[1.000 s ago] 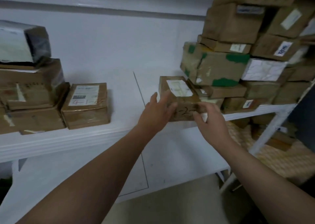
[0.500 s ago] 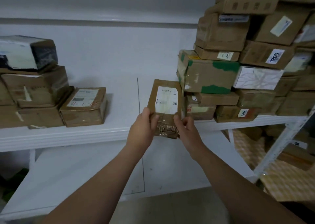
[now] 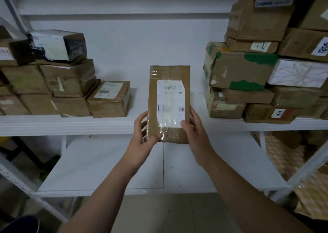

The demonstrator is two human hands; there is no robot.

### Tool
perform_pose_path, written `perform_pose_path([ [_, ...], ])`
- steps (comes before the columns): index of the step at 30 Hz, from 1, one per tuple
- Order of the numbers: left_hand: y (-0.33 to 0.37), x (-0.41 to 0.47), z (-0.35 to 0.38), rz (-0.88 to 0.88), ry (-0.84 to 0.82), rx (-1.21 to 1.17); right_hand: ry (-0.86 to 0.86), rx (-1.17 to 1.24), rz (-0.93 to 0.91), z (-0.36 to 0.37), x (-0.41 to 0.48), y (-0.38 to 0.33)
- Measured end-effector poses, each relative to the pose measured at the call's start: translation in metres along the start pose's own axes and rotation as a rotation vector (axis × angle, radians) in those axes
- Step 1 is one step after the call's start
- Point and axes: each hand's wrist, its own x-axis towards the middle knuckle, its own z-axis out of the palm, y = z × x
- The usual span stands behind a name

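On my far left a stack (image 3: 53, 83) of brown cardboard boxes sits on the white shelf (image 3: 71, 124), its faces creased and glossy with tape. A black-and-white box (image 3: 56, 45) lies slightly askew on top. Just beside the stack is a small box (image 3: 109, 99), squat and square, with a paper label and handwritten digits.

My left hand (image 3: 143, 135) grips the lower left corner of the parcel (image 3: 168, 76), thumb across the front and fingers curled round the edge. The parcel is a flat, oblong carton of brown card. I hold it upright in the air in front of the shelf edge, in the gap between the boxes on either side and touching none of them. Clear tape runs shiny and wrinkled down its front over a white rectangular label (image 3: 170, 97) with a small square code.

My right hand (image 3: 195, 131) holds the lower right edge, thumb on the label's corner and fingers wrapped behind.

To the right rises a taller pile (image 3: 257, 19) of dented brown cartons. It includes a green-patched box (image 3: 237, 71), and a white box (image 3: 298, 73) with faint lines beside that. Below lies a smooth white lower shelf (image 3: 106, 161), and at far right a tan woven sheet (image 3: 284, 154).
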Motion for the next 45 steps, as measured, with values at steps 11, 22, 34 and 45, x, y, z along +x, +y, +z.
perform_pose_path([
  [11, 0.031, 0.003, 0.000, 0.165, 0.136, -0.053, -0.022, 0.012, -0.177, 0.015, -0.010, -0.042],
  [22, 0.034, 0.004, 0.002, 0.172, 0.164, -0.076, -0.032, -0.022, -0.216, 0.014, -0.012, -0.049],
  [34, 0.040, 0.009, -0.022, 0.018, 0.255, 0.021, -0.292, -0.032, -0.189, 0.028, -0.008, -0.038],
  [45, 0.059, 0.019, -0.114, 0.439, 0.252, 0.810, -0.073, -0.020, -0.201, 0.119, 0.045, -0.055],
])
